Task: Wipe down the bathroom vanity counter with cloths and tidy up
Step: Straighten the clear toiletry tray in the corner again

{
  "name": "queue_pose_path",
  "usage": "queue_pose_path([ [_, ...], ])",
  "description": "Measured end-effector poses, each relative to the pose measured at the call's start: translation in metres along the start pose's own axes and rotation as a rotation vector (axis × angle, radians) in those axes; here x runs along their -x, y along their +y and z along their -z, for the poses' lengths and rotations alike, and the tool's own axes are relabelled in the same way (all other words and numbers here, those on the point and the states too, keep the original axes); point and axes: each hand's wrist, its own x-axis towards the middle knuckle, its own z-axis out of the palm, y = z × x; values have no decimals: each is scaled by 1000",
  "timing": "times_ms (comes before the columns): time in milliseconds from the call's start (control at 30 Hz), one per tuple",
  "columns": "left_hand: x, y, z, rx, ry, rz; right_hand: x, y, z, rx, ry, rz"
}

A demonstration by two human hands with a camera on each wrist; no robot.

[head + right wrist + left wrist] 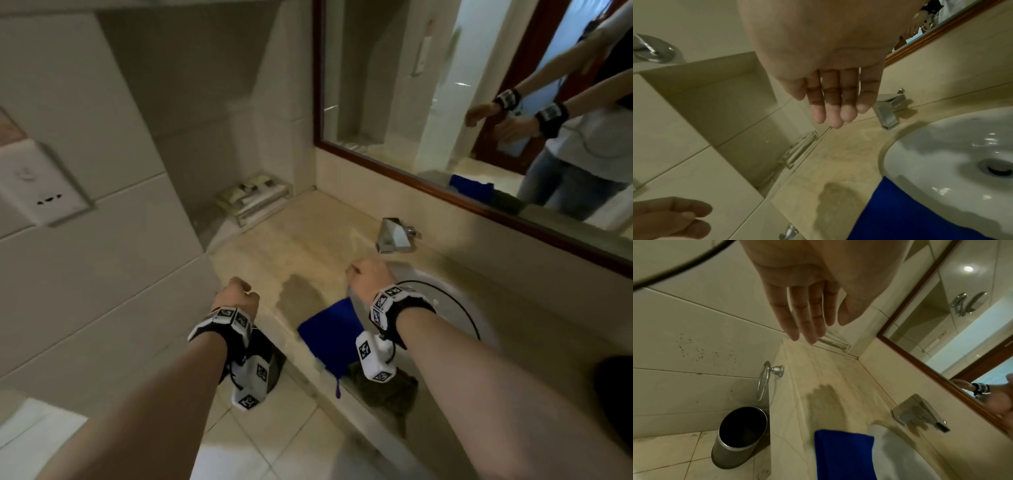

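Nearest me, both forearms reach out over the vanity counter (308, 253), wrists level, each strapped with a marker band. My left hand (236, 296) hangs beyond the counter's left edge, above the metal bin (740, 436) on the floor; its fingers (797, 318) are stretched out straight and close together, holding nothing. My right hand (368, 277) floats over the near rim of the sink (953, 146), fingers likewise extended and empty. Beneath the right wrist the blue cloth (330, 334) lies flat on the counter's front edge, just beside the basin, with a dark green cloth (390, 387) next to it. Past the blue cloth sits a damp patch (824, 402). Farther on, the faucet (394, 236), a clear tray (255, 200) in the corner, then the mirror (445, 102).
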Motion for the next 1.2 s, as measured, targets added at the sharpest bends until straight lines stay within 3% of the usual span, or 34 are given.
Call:
queue_pose_path([
  [400,-95,-22,30,75,9,58,-129,-42,-55,180,-117,-24],
  [733,-209,1,49,101,82,135,-272,-75,-88,75,-120,-9],
  [1200,-305,15,49,37,-44,177,-360,-97,-117,124,-244,-140],
])
